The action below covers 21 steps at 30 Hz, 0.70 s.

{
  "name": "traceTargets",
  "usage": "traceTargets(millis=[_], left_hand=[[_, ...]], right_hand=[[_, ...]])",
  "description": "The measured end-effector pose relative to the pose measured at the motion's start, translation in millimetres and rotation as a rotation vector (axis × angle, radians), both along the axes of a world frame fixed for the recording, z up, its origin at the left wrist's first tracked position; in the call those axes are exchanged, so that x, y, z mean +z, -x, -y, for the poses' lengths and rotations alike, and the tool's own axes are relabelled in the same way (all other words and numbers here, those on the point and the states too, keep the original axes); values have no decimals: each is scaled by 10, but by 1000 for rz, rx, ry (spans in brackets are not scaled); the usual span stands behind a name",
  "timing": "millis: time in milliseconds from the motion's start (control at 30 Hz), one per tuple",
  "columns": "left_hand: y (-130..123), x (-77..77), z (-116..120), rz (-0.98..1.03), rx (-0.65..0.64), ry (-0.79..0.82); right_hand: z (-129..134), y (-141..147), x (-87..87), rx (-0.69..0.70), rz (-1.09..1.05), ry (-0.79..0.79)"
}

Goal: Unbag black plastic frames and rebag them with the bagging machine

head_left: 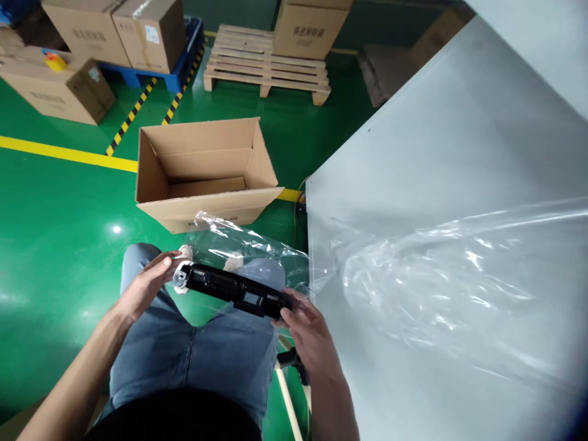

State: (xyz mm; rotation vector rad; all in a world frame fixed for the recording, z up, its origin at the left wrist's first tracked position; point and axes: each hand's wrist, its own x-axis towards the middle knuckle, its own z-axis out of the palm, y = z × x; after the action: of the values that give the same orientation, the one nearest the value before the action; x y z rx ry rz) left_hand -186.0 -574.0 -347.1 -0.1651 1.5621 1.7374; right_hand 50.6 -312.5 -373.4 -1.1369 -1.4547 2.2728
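A long black plastic part (234,289), with a rectangular opening and a whitish piece at its left end, spans between my two hands above my lap. My left hand (156,272) is closed around the whitish left end. The right end is gripped by my right hand (305,321), thumb on top and fingers behind. Clear plastic film (257,245) lies behind and around the part, and also runs toward the right hand. What the fingers hold underneath is partly hidden.
An open cardboard box (206,196) stands on the green floor ahead of my knees. To the right, more clear film (413,275) lies on a grey surface (367,184). Farther back are a wooden pallet (266,61), a blue pallet (172,79) and closed cartons (147,40).
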Motion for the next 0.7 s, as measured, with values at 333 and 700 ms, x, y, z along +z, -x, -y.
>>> traceTargets(millis=[333,700], left_hand=[[-65,-13,51,1,-203,112],[-107,-40,113,23,-21,104]], right_hand=[[11,77,128,49,55,49],[-20,98,119,20,-45,118]])
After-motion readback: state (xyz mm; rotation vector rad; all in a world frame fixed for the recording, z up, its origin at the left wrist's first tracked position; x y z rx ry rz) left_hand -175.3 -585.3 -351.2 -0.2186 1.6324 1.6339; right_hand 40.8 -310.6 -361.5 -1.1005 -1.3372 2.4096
